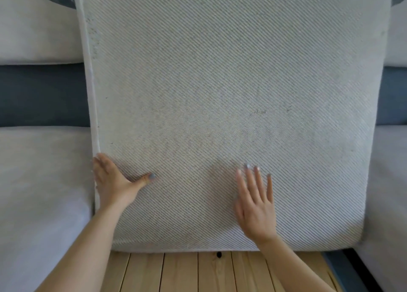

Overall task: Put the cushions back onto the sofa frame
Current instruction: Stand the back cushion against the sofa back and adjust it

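head: left hand grips cushion edge; right hand flat, blurred.

raised cushion blocks the middle, open slats beneath
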Demonstrator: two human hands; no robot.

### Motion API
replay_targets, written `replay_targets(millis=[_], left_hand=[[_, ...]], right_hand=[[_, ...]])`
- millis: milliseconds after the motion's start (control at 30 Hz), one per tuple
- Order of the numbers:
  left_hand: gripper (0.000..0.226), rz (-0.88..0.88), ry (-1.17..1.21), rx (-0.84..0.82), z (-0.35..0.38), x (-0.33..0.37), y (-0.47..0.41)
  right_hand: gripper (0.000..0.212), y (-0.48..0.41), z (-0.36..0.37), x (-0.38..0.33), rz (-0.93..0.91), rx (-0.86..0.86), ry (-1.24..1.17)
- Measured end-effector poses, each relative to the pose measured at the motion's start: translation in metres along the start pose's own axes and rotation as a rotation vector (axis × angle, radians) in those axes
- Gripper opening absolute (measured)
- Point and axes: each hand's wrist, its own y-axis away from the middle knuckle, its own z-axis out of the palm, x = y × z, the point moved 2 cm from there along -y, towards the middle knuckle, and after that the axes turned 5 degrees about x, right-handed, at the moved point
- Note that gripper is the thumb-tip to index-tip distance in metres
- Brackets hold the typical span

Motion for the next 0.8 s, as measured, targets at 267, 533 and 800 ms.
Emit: replay_targets(millis=[267,533,800], left_hand=[[0.149,-0.009,0.003,0.013,0.001,0.002,-0.001],[0.144,-0.019,-0.001,0.004,0.003,0.002,-0.001],[0.146,-0.027,-0.008,0.015,0.005,0.002,-0.004]], right_hand=[[0.057,-0.003,-0.008,0.018,0.159,-0.054,0.033],[0.059,0.002,-0.01,0.036,0.188,-0.072,0.053],[0.06,0.0,-0.016,0.045,0.343,-0.043,0.018]])
